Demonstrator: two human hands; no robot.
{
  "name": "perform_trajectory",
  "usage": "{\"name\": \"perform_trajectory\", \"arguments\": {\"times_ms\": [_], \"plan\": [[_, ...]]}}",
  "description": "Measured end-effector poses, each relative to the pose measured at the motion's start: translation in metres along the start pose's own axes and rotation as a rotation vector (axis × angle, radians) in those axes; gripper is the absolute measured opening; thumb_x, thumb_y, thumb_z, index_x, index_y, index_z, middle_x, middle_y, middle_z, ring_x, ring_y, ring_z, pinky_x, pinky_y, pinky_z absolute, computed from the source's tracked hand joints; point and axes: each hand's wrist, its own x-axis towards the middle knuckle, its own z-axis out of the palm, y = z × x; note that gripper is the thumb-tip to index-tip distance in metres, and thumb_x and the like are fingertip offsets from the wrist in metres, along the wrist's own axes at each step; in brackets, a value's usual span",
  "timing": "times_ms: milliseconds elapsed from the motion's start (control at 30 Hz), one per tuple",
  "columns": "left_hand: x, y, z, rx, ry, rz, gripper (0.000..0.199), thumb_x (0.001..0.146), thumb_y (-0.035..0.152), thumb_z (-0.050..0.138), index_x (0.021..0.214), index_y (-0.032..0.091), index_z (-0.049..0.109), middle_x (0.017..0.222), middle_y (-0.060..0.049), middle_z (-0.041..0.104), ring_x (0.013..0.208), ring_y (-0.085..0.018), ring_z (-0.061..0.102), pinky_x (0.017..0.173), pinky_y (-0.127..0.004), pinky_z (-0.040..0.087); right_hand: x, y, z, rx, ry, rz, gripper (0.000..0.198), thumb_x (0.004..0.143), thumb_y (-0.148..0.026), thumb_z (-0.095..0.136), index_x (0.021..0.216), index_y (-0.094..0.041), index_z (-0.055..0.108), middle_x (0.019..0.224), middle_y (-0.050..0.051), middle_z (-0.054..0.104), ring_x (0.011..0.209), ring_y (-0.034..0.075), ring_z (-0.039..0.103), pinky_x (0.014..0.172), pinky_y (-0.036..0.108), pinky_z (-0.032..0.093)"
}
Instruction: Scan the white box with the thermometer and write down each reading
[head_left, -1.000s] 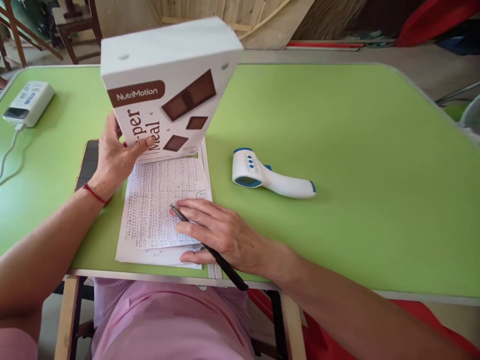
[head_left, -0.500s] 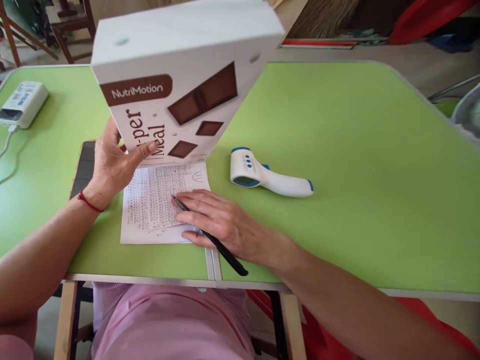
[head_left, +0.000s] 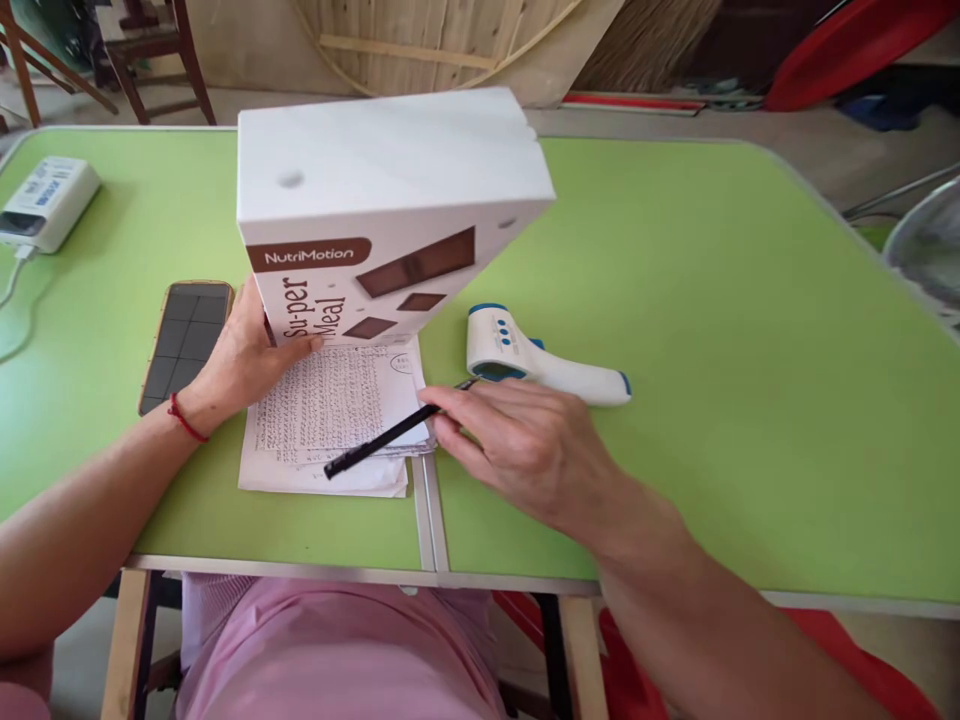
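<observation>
Your left hand (head_left: 238, 362) gripped the white NutriMotion box (head_left: 375, 215) low on its left side, thumb across the printed front, and the box stood tilted with its lower edge over the top of the handwritten papers (head_left: 330, 415). Those papers lay on the green tabletop (head_left: 712, 330) close to its near edge, a few sheets stacked unevenly. Your right hand (head_left: 525, 445) was closed around a black pen (head_left: 382, 440), pinching it near one end at the right edge of the papers; the pen slanted down and left across the sheets, its far end over the lower page. Just beyond your right hand lay a white and blue infrared thermometer (head_left: 536, 355) on its side, near the box's lower right corner. A phone (head_left: 186, 340) lay face up beside your left wrist, and a white device with a cable (head_left: 46, 200) sat at the far left corner.
</observation>
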Motion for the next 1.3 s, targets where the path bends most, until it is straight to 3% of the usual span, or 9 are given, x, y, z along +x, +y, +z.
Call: {"name": "perform_trajectory", "arguments": {"times_ms": [300,433,533,600,733,900,1000,1100,1300], "plan": [[-0.001,0.0,-0.003,-0.047,-0.03,-0.056,0.044,0.081,0.047,0.071,0.114,0.021,0.056,0.122,-0.009,0.061,0.112,-0.031,0.059,0.091,-0.05,0.055,-0.011,0.006,-0.002,-0.021,-0.278,0.071,0.021,0.09,-0.014,0.052,0.084,-0.014,0.073,0.048,0.0,0.057,0.041,0.013,0.048,0.045,0.028,0.029],[-0.002,0.01,-0.003,-0.113,0.002,-0.095,0.046,0.082,0.05,0.072,0.115,0.022,0.056,0.114,-0.008,0.066,0.096,-0.027,0.066,0.072,-0.04,0.059,-0.014,0.018,-0.007,0.142,-0.122,0.141,0.019,0.089,-0.019,0.053,0.096,-0.019,0.07,0.051,-0.002,0.057,0.044,0.012,0.048,0.046,0.027,0.036],[-0.001,0.013,-0.004,-0.173,0.011,-0.078,0.041,0.084,0.051,0.07,0.11,0.022,0.058,0.108,-0.008,0.068,0.089,-0.025,0.067,0.064,-0.035,0.057,-0.019,0.039,-0.005,0.011,0.036,0.291,0.027,0.082,-0.02,0.058,0.107,-0.019,0.066,0.082,0.009,0.068,0.069,0.021,0.061,0.056,0.033,0.047],[-0.001,0.012,-0.004,-0.169,0.028,-0.064,0.037,0.086,0.051,0.067,0.107,0.022,0.059,0.105,-0.007,0.069,0.086,-0.024,0.067,0.061,-0.032,0.055,-0.026,0.055,0.001,-0.125,-0.043,0.362,0.038,0.074,-0.025,0.064,0.11,-0.014,0.063,0.099,0.018,0.065,0.082,0.029,0.061,0.058,0.038,0.047],[-0.002,0.007,-0.004,-0.083,0.049,-0.032,0.034,0.092,0.052,0.058,0.109,0.023,0.062,0.102,-0.007,0.069,0.084,-0.023,0.065,0.062,-0.033,0.053,-0.042,0.08,0.017,-0.087,-0.18,0.411,0.016,0.069,-0.021,0.069,0.081,-0.018,0.059,0.07,0.008,0.058,0.058,0.018,0.05,0.045,0.029,0.034],[-0.003,0.003,-0.002,-0.028,0.061,0.006,0.034,0.095,0.052,0.052,0.11,0.023,0.062,0.105,-0.008,0.068,0.09,-0.025,0.062,0.073,-0.037,0.054,-0.027,0.067,0.008,0.23,0.082,0.605,0.027,0.066,-0.028,0.076,0.086,-0.018,0.062,0.079,0.01,0.061,0.063,0.019,0.055,0.048,0.032,0.043],[-0.004,0.004,-0.001,-0.002,0.063,0.007,0.036,0.095,0.054,0.051,0.11,0.023,0.061,0.104,-0.009,0.067,0.09,-0.025,0.061,0.077,-0.04,0.053,0.002,0.029,-0.01,0.833,0.266,0.68,0.024,0.076,-0.034,0.069,0.093,-0.022,0.056,0.087,0.006,0.063,0.068,0.018,0.06,0.055,0.033,0.052],[-0.004,0.004,0.0,-0.006,0.066,0.014,0.037,0.094,0.056,0.051,0.108,0.023,0.06,0.101,-0.009,0.066,0.09,-0.026,0.06,0.078,-0.041,0.052,0.03,-0.01,-0.017,1.411,0.079,0.724,0.02,0.08,-0.035,0.057,0.096,-0.023,0.056,0.077,0.002,0.061,0.062,0.016,0.06,0.055,0.033,0.053],[-0.004,0.003,0.002,-0.037,0.078,0.014,0.036,0.094,0.057,0.049,0.102,0.024,0.059,0.095,-0.008,0.064,0.089,-0.026,0.06,0.078,-0.041,0.052,0.048,-0.041,0.019,1.623,0.033,0.92,0.025,0.068,-0.028,0.068,0.088,-0.02,0.055,0.066,-0.004,0.054,0.057,0.011,0.053,0.057,0.029,0.047]]}}
